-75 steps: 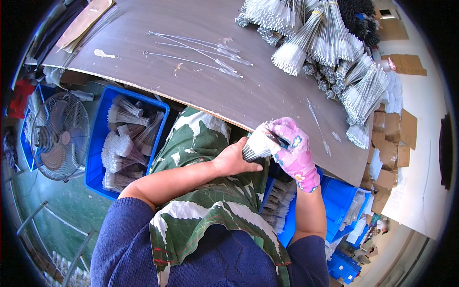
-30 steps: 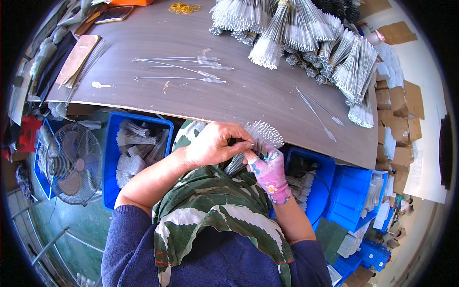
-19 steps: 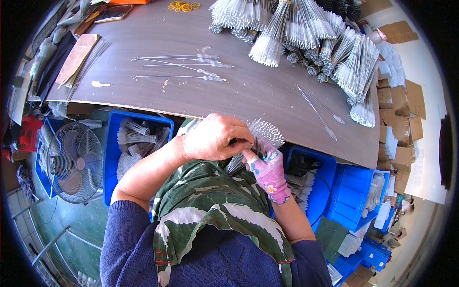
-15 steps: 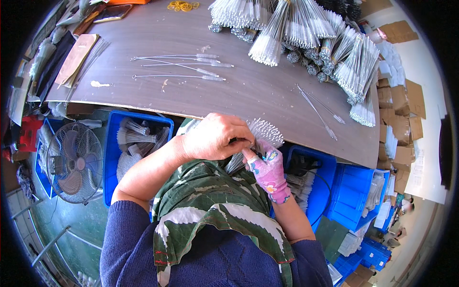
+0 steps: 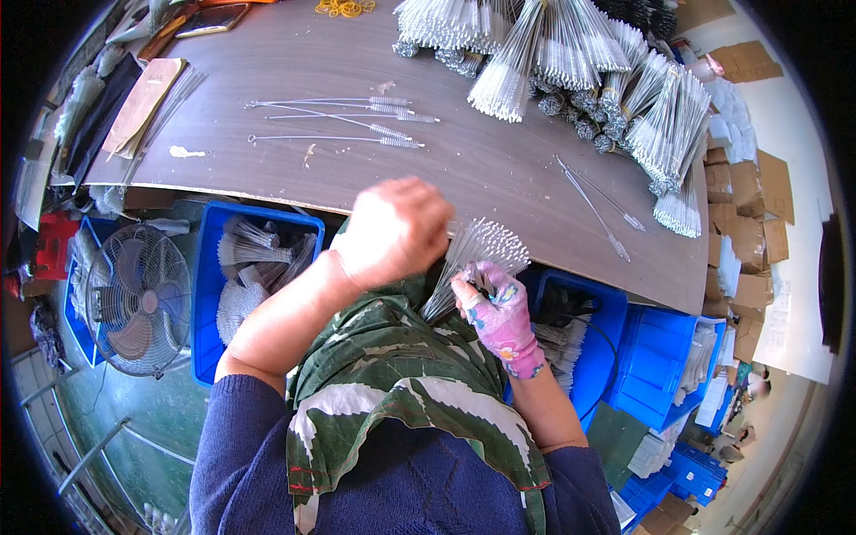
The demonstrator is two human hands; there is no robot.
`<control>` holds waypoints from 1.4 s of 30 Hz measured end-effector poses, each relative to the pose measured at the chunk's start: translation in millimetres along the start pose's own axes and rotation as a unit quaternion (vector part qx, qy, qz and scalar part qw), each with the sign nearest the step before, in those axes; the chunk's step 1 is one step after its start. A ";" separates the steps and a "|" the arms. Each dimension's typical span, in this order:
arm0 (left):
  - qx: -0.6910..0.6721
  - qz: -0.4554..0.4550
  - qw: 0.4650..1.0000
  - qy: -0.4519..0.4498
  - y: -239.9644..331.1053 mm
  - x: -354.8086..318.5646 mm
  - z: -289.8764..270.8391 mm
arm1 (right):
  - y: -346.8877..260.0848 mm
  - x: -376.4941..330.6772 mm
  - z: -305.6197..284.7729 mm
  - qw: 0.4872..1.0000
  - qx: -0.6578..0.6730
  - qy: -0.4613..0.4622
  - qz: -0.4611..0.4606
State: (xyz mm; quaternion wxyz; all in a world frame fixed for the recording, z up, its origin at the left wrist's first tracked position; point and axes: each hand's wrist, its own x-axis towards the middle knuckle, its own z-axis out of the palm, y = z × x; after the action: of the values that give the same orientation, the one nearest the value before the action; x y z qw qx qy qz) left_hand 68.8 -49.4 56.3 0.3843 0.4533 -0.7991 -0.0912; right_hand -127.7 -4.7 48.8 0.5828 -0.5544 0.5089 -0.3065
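Note:
In front of my lap, a bundle of thin wire brushes (image 5: 489, 246) stands tilted, its whitish tips fanned toward the table edge. My right hand (image 5: 499, 312), in a pink flowered glove with bare fingertips, is closed at the right side of the bundle. Up and left of the bundle, apart from it, my bare left hand (image 5: 397, 230) is raised and smeared by motion. Its fingers are turned away, so whatever they hold is hidden. Several loose wire brushes (image 5: 348, 113) with looped ends lie on the brown table (image 5: 294, 53).
Piled brush bundles (image 5: 580, 53) cover the table's far right, with a few single brushes (image 5: 597, 209) nearer. A tan notebook (image 5: 144, 105) lies at the left, yellow rubber bands (image 5: 346, 8) at the back. Blue bins (image 5: 207, 294) flank my lap; a fan (image 5: 143, 301) stands left.
My left hand has moved up and away from the bundle and from my right hand, uncovering more of the brushes. The right hand stays almost in place.

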 end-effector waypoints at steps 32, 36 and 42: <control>-0.271 -0.401 0.869 -0.105 56.1 -61.7 100.3 | 16.2 -12.8 -21.3 0.983 0.045 0.175 -0.027; -0.393 -0.363 0.845 0.013 42.5 -66.0 120.2 | 23.3 -22.1 -5.9 0.978 -0.100 0.168 -0.076; -0.555 -0.300 0.773 -0.066 -3.5 -84.9 135.0 | 13.6 -12.3 -24.7 0.985 -0.141 0.008 -0.099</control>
State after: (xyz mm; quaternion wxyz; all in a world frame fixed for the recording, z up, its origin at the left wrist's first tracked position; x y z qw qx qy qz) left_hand 1.9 -11.3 -83.5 0.4686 0.3704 -0.4564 -0.6596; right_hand -157.2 1.0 42.1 0.4613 -0.6761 0.4947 -0.2923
